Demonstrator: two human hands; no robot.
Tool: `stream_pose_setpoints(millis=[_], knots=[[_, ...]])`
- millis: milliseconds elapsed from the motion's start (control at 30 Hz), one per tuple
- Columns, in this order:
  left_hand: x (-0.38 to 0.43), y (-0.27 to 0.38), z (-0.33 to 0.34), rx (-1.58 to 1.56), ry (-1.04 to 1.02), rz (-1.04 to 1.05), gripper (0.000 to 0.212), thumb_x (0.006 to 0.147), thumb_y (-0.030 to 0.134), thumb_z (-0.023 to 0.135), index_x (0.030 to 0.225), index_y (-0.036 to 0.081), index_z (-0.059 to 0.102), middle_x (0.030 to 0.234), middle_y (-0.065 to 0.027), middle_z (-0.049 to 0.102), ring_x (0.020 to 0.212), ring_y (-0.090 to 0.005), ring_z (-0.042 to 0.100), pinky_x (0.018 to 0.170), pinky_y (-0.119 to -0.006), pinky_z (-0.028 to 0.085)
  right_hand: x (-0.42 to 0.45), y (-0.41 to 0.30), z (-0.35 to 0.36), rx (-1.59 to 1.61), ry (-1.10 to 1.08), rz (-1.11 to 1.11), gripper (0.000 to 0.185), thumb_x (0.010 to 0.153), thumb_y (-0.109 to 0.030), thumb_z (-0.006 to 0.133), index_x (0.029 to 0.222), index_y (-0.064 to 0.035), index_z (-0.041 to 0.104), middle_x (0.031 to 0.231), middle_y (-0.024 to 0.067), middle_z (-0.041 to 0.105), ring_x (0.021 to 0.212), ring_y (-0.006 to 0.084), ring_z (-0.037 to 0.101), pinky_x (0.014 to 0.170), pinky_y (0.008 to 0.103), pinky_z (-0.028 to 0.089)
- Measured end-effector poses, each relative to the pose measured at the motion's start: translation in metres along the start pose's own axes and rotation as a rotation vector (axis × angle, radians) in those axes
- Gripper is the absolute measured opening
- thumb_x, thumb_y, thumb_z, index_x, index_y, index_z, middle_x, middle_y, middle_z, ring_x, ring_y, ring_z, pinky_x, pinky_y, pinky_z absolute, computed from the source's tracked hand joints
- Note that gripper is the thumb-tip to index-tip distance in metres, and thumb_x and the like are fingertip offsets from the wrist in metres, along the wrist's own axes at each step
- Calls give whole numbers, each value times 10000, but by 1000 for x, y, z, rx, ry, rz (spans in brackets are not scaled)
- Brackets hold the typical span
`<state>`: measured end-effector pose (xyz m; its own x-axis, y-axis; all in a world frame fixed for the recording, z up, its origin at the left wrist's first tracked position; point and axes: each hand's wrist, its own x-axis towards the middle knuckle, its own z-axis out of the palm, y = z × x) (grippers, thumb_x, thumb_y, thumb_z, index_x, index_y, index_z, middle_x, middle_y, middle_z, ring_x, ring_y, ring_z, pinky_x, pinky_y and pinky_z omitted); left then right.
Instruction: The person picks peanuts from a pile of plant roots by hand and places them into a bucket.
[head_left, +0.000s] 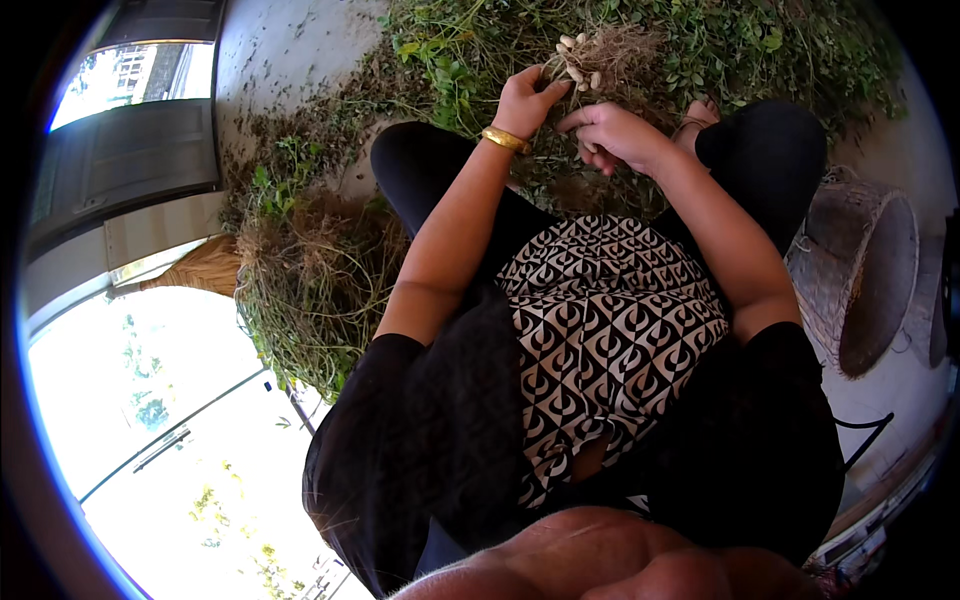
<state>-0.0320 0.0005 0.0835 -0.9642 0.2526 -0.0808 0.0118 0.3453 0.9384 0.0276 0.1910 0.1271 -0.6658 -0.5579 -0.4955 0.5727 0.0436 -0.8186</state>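
My left hand (523, 103), with a gold-coloured bangle (507, 140) at its wrist, grips a peanut plant by its stems. Several pale peanut pods (576, 73) hang from that plant beside a tangle of dry brown roots (626, 54). Just below the pods is my right hand (616, 136), its fingers bent and partly spread. Something pale shows among those fingers, but it is too small and blurred to tell whether they hold a pod.
Uprooted green plants (465, 67) cover the floor ahead. A heap of pulled plants with roots (315, 277) lies at my left, near a straw broom (196, 268) and a bright doorway. To my right, a woven basket (855, 262) lies tipped on its side.
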Motion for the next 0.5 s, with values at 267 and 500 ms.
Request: stream_pose_setpoints(millis=[267,500], knots=[[-3,24,-9,-220,-109,106,314,846,66,648,1143,32,553,997,-26,634,901,-106,573,807,-250,466,2,9,9,299,103,-240,142,907,-59,433,1000,-15,531,716,31,513,634,132,549,487,264,470],[6,20,-1,-243,-40,274,408,863,140,696,1207,39,500,1009,-32,615,905,-109,569,796,-266,477,28,42,3,-154,114,-620,175,915,-79,468,976,9,605,598,-4,493,466,78,472,407,234,346]])
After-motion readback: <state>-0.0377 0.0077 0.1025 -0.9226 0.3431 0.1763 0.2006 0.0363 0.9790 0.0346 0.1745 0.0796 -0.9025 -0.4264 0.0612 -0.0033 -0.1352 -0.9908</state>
